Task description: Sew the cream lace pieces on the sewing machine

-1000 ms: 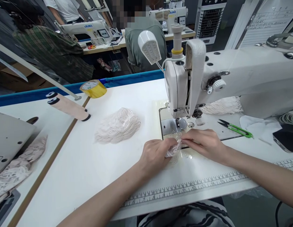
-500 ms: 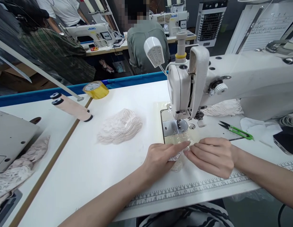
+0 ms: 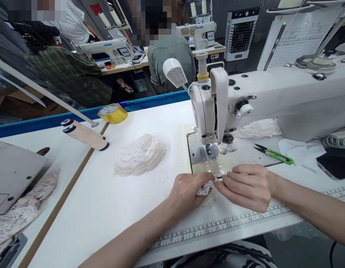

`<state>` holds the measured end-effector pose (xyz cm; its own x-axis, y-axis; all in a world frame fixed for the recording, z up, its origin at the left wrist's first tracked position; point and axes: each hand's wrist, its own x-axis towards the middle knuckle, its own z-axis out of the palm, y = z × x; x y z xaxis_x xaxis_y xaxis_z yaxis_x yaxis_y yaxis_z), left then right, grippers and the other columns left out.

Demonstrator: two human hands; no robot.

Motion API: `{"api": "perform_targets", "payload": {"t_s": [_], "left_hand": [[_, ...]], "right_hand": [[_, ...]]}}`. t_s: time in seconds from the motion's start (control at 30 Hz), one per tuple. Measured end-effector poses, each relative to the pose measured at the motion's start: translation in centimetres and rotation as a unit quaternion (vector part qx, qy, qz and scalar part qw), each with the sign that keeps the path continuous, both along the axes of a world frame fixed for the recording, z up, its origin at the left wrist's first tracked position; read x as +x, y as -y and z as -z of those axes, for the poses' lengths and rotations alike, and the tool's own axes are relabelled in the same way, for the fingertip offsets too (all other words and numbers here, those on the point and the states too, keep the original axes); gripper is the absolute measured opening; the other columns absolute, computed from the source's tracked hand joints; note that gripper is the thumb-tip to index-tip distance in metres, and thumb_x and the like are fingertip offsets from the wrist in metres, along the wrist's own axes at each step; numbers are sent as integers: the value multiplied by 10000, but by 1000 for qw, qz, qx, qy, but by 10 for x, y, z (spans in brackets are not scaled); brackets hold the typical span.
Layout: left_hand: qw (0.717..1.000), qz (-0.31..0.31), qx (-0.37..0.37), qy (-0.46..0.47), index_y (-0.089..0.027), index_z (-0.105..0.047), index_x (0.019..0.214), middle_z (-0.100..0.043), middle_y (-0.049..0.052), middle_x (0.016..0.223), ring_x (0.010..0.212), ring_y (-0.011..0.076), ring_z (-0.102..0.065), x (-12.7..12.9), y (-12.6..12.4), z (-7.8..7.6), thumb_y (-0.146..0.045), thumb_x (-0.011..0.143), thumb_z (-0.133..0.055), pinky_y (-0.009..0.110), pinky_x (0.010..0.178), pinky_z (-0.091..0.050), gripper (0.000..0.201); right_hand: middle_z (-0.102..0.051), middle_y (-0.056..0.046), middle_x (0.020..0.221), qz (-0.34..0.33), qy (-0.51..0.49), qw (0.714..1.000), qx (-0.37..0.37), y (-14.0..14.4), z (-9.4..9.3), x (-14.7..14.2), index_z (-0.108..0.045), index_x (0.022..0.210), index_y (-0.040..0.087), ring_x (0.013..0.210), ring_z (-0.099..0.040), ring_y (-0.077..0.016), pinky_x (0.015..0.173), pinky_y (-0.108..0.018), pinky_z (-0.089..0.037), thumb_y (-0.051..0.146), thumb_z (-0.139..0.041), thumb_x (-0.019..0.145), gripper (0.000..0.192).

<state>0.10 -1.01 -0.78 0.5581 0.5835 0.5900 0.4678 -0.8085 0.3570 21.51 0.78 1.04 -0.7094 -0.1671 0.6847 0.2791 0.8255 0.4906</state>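
My left hand [image 3: 187,193] and my right hand [image 3: 247,186] meet over a small white lace piece [image 3: 206,190] on the table, just in front of the needle plate [image 3: 202,153] of the white sewing machine [image 3: 245,100]. Both hands pinch the lace between fingertips. Part of the lace lies flat below the hands; the rest is hidden by my fingers. A heap of similar lace pieces [image 3: 140,154] lies to the left of the machine.
Green thread snips [image 3: 274,154] lie right of the needle, near a phone [image 3: 334,167]. More lace [image 3: 257,128] sits under the machine arm. A yellow tape roll [image 3: 112,112] and a pink thread cone [image 3: 84,134] lie at the left. People sit at other machines behind.
Both hands drew back from the needle plate toward me with the lace, and the fingers regripped it. The view shifted slightly.
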Motion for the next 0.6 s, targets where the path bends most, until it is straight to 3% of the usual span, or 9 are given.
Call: {"api": "perform_targets", "payload": {"t_s": [0.17, 0.3, 0.6], "left_hand": [[999, 12, 38, 5, -186, -546, 887, -605, -53, 608, 463, 58, -512, 0, 0, -2, -117, 846, -503, 173, 482, -404, 91], [997, -15, 74, 26, -184, -580, 848, -615, 13, 785, 581, 72, -559, 0, 1, -7, -111, 806, -549, 173, 488, -420, 90], [998, 27, 20, 59, -188, -535, 832, -663, 17, 851, 698, 89, -635, 0, 0, -6, -90, 807, -528, 173, 560, -491, 102]], "right_hand": [[-657, 12, 673, -4, 1, 1000, 13, 1, -2, -2, -718, 758, 190, 635, -603, -99, 479, -193, -496, 165, -680, 781, 52], [-661, 12, 684, 0, 1, 1000, 17, 1, -3, -1, -722, 774, 193, 625, -595, -96, 470, -193, -489, 168, -678, 775, 51], [-661, -13, 693, -6, 2, 1000, 6, 1, -1, -1, -725, 804, 160, 636, -599, -110, 464, -211, -480, 174, -686, 778, 49]]}}
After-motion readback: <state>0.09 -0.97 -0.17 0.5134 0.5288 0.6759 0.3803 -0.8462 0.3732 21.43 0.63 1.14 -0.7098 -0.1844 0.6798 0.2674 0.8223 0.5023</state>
